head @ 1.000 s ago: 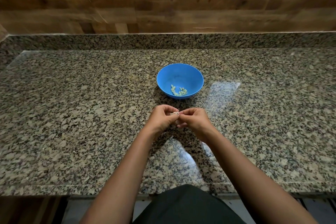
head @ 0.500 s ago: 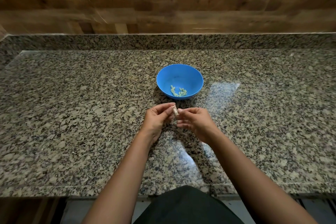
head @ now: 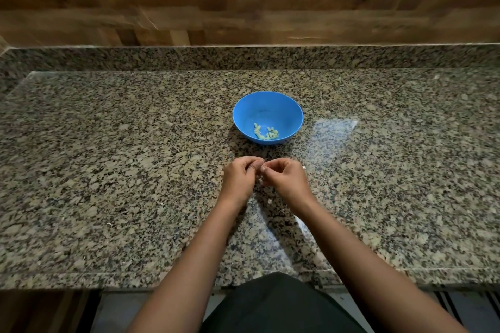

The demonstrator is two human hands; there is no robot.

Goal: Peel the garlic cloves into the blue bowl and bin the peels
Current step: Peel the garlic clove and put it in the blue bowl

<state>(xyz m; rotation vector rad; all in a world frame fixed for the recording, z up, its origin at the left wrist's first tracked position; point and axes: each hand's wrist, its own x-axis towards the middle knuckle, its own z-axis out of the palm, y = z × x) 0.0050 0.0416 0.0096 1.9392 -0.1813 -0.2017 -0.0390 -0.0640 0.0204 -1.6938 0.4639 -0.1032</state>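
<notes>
While the left hand [head: 240,180] and right hand [head: 287,180] meet fingertip to fingertip, a garlic clove [head: 262,169] is pinched between them.
Both hands' fingers are curled around it; the blue bowl [head: 267,105], with peeled cloves [head: 266,134] inside, is seen at 12 o'clock, near but apart, on the granite counter [head: 108,170].
</notes>
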